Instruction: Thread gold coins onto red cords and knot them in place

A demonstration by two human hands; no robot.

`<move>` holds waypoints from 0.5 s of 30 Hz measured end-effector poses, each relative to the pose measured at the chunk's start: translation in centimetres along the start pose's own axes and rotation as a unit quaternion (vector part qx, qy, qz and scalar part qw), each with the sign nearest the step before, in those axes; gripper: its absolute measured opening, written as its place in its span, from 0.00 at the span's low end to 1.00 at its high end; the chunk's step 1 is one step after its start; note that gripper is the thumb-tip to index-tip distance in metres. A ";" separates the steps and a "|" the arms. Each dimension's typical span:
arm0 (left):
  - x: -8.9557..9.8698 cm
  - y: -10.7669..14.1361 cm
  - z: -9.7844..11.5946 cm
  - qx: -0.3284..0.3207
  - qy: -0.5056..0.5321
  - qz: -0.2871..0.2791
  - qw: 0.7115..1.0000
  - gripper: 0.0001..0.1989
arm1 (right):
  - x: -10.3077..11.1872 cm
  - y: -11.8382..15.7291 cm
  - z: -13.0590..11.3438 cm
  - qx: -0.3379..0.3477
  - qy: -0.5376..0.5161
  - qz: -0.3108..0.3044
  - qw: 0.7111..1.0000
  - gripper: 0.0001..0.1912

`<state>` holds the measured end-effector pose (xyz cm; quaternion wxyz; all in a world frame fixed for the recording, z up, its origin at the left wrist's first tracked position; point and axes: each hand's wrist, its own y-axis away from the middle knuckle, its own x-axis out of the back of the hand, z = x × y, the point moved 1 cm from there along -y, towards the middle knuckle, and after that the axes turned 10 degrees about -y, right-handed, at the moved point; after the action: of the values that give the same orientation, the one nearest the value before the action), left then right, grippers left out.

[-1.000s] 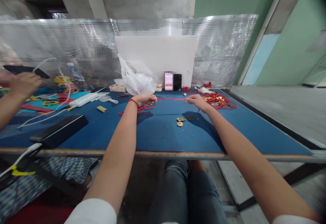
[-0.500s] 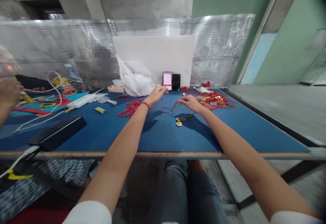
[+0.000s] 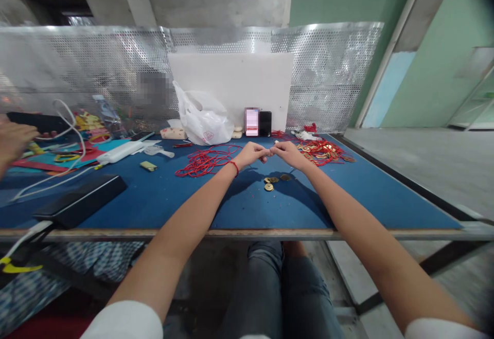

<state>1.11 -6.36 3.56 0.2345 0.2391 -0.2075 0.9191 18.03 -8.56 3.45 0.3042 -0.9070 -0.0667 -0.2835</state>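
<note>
Above the blue tabletop [image 3: 247, 210], my left hand [image 3: 252, 155] and my right hand [image 3: 287, 154] meet fingertip to fingertip, both closed in a pinch. The red cord seen in my right hand a moment earlier is hidden behind the fingers now. What my left fingers hold cannot be made out. Just below the hands lie several round brass coins, one of them [image 3: 268, 187] nearer the front edge. Left of my left hand is a loose tangle of red cord [image 3: 200, 163]. Right of my right hand is a heap of red cords with brass coins [image 3: 326, 151].
A white plastic bag [image 3: 204, 120] and two phones [image 3: 252, 122] stand at the back against a white board [image 3: 231, 76]. A black power adapter [image 3: 81, 200], a white power strip [image 3: 119, 151] and cables lie at left. Another person's hand [image 3: 15, 138] shows at the left edge.
My left hand has moved right and down to meet my right hand. The red cord that trailed from my right fingers no longer shows between the hands.
</note>
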 end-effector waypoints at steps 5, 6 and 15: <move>0.2 0.0 0.4 0.013 0.062 0.008 0.998 0.09 | 0.4 0.2 -0.1 -0.006 -0.015 0.003 1.000 0.17; 0.3 0.0 0.5 0.023 0.072 0.006 0.997 0.09 | 0.5 0.2 0.0 -0.007 -0.018 0.002 1.000 0.17; 1.1 0.1 0.3 0.056 0.074 -0.012 0.996 0.09 | 1.1 0.2 0.6 -0.029 -0.015 0.010 0.999 0.18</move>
<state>0.29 -6.18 4.38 0.2466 0.1859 -0.1352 0.9415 19.31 -8.46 3.59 0.2795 -0.9202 -0.0538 -0.2688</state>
